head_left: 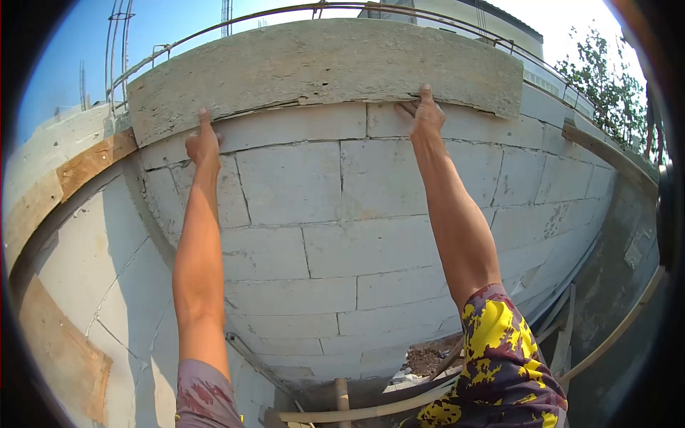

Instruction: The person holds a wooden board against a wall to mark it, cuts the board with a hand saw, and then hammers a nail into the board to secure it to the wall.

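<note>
A long, rough, grey-brown wooden board (321,68) stands on edge along the top of a white block wall (285,182). Under its left end, my left hand (205,143) grips the lower edge, thumb up on the front face and fingers curled below. My right hand (427,118) holds the same edge farther right, its thumb pressed on the face. Some fingers of that hand show beneath the board, against the blocks. The board's lower edge is chipped and splintered, and its back is hidden.
Steel rebar (235,21) runs behind the board's top, with upright bars at the left. A brown plank (96,164) lies along the left wall, another (606,153) at the right. Below are wooden poles (371,411) and rubble (432,357). A tree (599,78) stands beyond.
</note>
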Available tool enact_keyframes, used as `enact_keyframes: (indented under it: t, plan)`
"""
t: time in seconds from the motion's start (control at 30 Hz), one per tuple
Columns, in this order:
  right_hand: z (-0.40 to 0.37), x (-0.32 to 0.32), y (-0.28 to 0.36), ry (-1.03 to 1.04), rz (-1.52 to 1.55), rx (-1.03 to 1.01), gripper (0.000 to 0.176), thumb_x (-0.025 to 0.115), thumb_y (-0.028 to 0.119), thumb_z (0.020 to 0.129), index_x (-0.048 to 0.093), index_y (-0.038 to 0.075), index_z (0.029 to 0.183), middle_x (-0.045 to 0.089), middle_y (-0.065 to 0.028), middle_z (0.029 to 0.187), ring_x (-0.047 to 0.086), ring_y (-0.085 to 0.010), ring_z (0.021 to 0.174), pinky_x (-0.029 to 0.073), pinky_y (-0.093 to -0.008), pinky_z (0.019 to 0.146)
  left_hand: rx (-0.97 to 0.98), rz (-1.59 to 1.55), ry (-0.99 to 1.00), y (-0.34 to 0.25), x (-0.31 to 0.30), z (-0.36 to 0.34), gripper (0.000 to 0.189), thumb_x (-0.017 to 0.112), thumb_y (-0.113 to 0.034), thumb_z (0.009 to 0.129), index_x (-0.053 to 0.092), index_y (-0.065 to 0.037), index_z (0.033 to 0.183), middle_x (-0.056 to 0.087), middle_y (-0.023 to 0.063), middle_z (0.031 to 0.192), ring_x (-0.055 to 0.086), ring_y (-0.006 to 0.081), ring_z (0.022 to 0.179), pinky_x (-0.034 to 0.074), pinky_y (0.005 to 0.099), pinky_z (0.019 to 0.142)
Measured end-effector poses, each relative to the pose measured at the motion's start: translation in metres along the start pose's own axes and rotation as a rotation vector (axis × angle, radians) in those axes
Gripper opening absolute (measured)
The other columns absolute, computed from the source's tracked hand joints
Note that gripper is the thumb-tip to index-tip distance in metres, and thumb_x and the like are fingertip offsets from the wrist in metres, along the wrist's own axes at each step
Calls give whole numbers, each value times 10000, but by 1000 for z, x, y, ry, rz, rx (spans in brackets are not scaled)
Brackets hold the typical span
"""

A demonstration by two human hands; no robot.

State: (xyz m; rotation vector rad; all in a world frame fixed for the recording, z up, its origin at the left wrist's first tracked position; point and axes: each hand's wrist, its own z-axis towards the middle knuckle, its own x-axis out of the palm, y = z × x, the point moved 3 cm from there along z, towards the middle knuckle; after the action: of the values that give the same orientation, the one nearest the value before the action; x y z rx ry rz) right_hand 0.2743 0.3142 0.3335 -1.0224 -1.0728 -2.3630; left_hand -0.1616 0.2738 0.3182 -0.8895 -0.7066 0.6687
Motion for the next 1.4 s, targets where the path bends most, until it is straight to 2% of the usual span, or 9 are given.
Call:
enact_keyframes:
  t: [0.1,0.17,0.27,0.5,0.6,0.7,0.87,1.13,1.4]
  plan:
    - [2,1,1,30,-18,-30,445,541,236,944,411,-110,1191,517,-228,1129,608,-351,965,585,-476,842,596,405,-265,-37,-2,-34,775,672,-573,768,397,-11,1225,402,180,1192,358,360,1186,322,559,885]
    - [-9,6,7,-13,3,-8,533,540,252,946,355,-128,1271,454,-260,1211,564,-380,1053,550,-479,915,1137,530,-239,-65,12,-49,991,607,-747,701,272,-140,1409,224,235,1380,216,416,1308,260,618,955]
    - [-2,2,2,24,6,3,571,540,265,948,327,-123,1309,417,-277,1248,506,-393,1137,510,-479,979,1365,711,40,-99,37,-45,1064,469,-893,615,146,-364,1481,-23,144,1553,-40,452,1400,63,706,1048]
    - [11,-5,-4,74,-41,-48,593,599,318,915,383,-131,1236,486,-281,1191,558,-397,1067,529,-473,944,1401,742,-8,-86,68,-25,1062,424,-918,600,132,-395,1478,16,92,1564,-9,450,1403,36,731,1040]
    - [3,-4,0,11,-84,-135,512,615,315,907,484,-117,1148,563,-234,1070,638,-335,886,597,-426,801,1467,712,-17,-90,70,-25,1036,436,-902,621,128,-404,1476,10,79,1564,-2,437,1408,45,741,1028]
    - [-5,-2,5,-18,-164,-164,603,577,345,924,434,-174,1195,511,-219,1140,620,-306,939,616,-394,748,1477,706,1,-89,72,-25,1026,446,-886,640,111,-400,1479,-20,51,1569,-44,410,1417,37,747,1022]
    - [-27,-25,7,-62,-31,-71,376,472,197,966,481,-106,1189,578,-197,1081,629,-270,882,586,-394,747,1481,746,-1,-93,71,-22,1032,446,-883,644,85,-401,1481,-58,35,1570,-74,401,1418,30,740,1031]
    - [-97,-86,46,-26,-120,-163,357,393,76,971,371,-44,1307,587,-220,1152,624,-180,799,568,-365,766,1024,1271,192,-110,70,-35,1054,400,-901,641,-75,-435,1459,-203,-18,1545,-147,348,1417,20,718,1061]
    - [-88,-114,85,103,-98,-128,230,468,132,975,461,24,1177,608,-152,1092,624,-169,792,568,-351,789,952,1319,219,-117,71,-38,1066,403,-905,623,-98,-450,1447,-218,-44,1536,-120,327,1425,76,706,1082]
